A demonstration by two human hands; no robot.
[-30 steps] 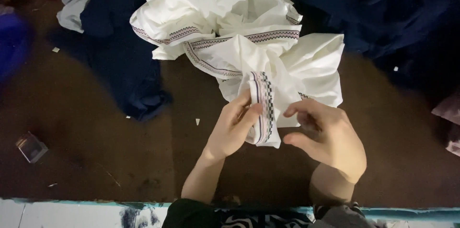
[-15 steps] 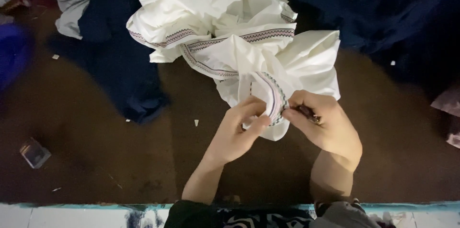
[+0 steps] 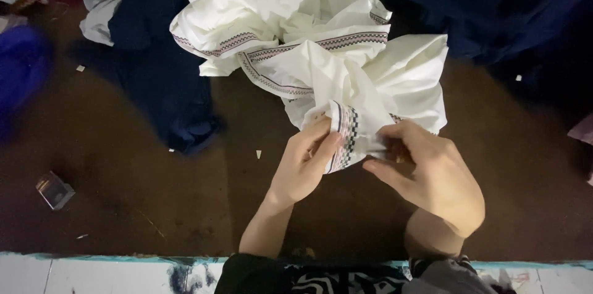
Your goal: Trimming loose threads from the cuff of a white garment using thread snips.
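Dark brown bench [image 3: 154, 220] carries a crumpled white garment [image 3: 321, 41], its bulk heaped away from the person. Left hand [image 3: 302, 167] and right hand [image 3: 429, 176] both have fingers pinched on the patterned trim band [image 3: 347, 136], which runs roughly near-to-far. Thin trim could slip or pucker if the two pinches pull unevenly.

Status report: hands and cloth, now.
Left hand pinching white cloth at its patterned trim. Right hand pinching same edge. Nothing in the way.
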